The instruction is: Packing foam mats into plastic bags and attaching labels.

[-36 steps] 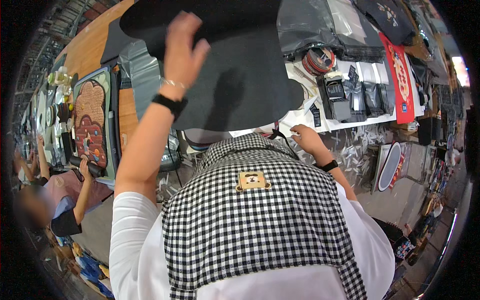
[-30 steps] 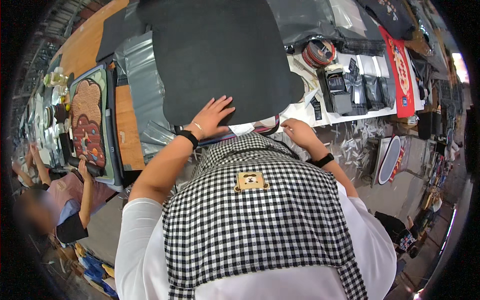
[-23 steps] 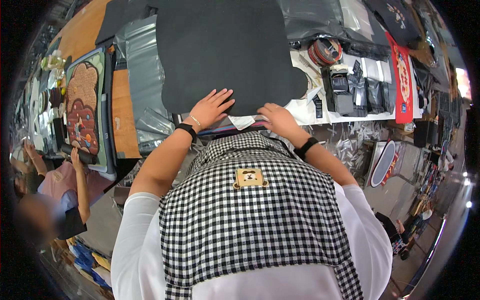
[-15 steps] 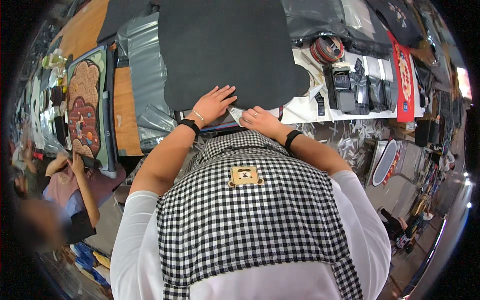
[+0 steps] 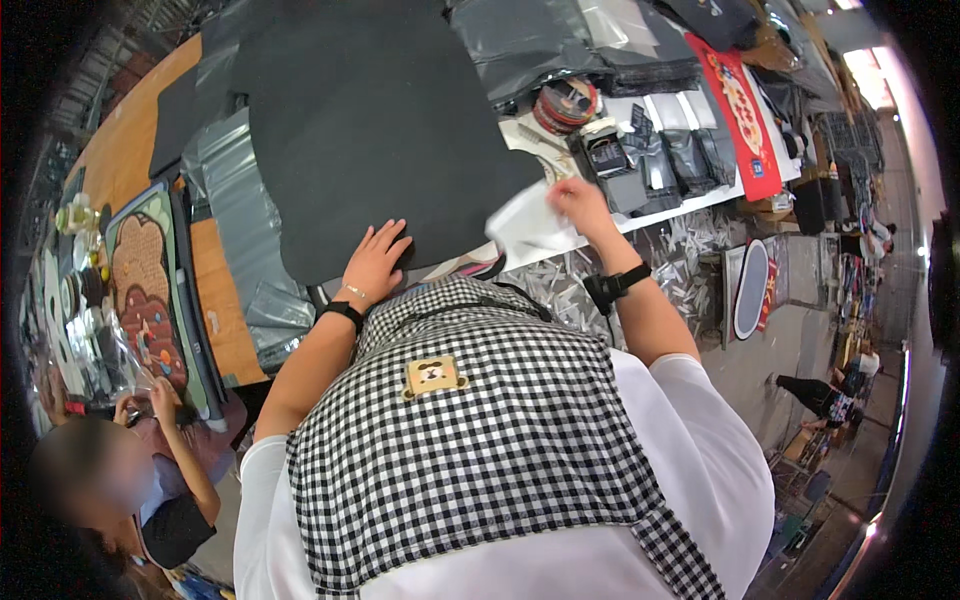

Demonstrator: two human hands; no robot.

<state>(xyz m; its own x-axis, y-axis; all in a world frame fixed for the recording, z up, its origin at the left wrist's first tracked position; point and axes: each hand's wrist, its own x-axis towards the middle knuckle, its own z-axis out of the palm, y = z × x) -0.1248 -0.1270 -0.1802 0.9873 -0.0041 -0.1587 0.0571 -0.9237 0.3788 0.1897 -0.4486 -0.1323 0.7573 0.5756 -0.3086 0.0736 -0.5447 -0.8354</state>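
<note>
A large black mat (image 5: 370, 130) lies in front of me, its dark plain side up. My left hand (image 5: 375, 262) rests on its near edge, fingers stretched out and holding nothing. Past the mat's near right corner, my right hand (image 5: 582, 208) pinches a thin white sheet (image 5: 528, 222), blurred by motion. That sheet looks like paper or film; its exact kind is unclear. Beneath the black mat's near edge, a strip of a patterned layer (image 5: 478, 262) peeks out.
Grey plastic bags (image 5: 240, 190) lie left of the mat. To its right are a roll of tape (image 5: 566, 103), a black box (image 5: 606, 152) and a red printed strip (image 5: 738, 120). Paper scraps (image 5: 555, 295) gather below the table edge. A co-worker (image 5: 180, 480) handles clear plastic at left.
My right hand has moved right, away from my left hand, pulling the white sheet off the mat's near edge. My left hand stays flat on the mat. The whole view has turned.
</note>
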